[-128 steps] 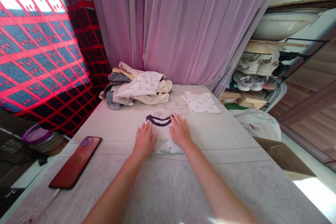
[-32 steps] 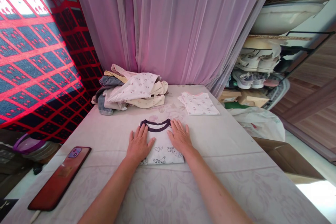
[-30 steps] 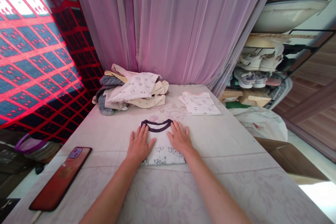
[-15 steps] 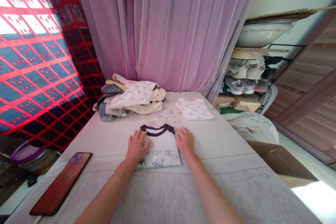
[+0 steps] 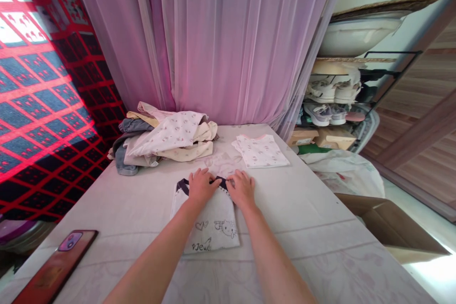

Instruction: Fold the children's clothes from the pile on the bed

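A folded white T-shirt (image 5: pixel 213 221) with a dark collar and shoulder trim lies flat in front of me, printed with a line-drawn cat, a heart and letters. My left hand (image 5: pixel 203 185) rests across its neckline, fingers spread and thumb pointing right along the dark collar. On the right shoulder edge lies my right hand (image 5: pixel 242 189), its fingers apart and touching the dark trim. Both hands press from above, and the left one covers part of the neckline. Beyond them, to the right, lies a folded white patterned garment (image 5: pixel 262 151) with a pinkish neckline.
A loose heap of clothes (image 5: pixel 167 137) sits at the back left. A red phone (image 5: pixel 53 266) lies at the left front. Pink curtains (image 5: pixel 228 42) hang behind the table. To the right stand a shoe rack (image 5: pixel 331 99) and an open cardboard box (image 5: pixel 388 223).
My left hand has slid right from the left shoulder onto the collar. My right hand has shifted slightly toward the right collar edge. The camera view has turned a little right.
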### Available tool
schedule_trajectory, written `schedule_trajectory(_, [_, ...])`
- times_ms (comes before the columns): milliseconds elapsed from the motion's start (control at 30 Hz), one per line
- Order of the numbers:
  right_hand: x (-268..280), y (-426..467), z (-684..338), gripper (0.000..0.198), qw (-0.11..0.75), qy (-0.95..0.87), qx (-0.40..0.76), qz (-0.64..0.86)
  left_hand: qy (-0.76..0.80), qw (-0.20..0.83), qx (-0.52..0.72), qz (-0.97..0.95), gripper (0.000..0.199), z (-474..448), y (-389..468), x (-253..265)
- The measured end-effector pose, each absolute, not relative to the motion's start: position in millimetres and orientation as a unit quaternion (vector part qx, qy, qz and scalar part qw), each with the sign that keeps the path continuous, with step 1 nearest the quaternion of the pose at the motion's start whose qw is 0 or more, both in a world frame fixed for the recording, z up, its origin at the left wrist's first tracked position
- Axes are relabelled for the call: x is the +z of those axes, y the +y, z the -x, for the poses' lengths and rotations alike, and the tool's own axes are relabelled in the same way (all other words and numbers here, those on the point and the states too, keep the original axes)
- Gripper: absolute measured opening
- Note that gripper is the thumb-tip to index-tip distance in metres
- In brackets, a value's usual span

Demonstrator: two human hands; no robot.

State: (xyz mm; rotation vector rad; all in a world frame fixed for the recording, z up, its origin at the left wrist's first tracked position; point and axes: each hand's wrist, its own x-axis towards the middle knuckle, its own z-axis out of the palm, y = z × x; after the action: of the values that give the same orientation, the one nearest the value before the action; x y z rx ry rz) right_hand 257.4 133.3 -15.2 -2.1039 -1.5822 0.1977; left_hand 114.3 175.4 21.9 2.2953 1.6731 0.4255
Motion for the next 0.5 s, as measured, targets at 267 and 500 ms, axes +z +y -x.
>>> schedule_trajectory(267, [-21, 134, -259, 0.019, 0.266, -0.578, 0.086, 0.767, 0.563, 0.14, 0.197, -0.79, 0.014, -117, 181, 10])
schedule_trajectory(500, [-21, 135, -258, 0.022, 0.292, -0.558, 0.073, 0.773, 0.572, 0.14, 0.172, -0.79, 0.015, -118, 183, 14])
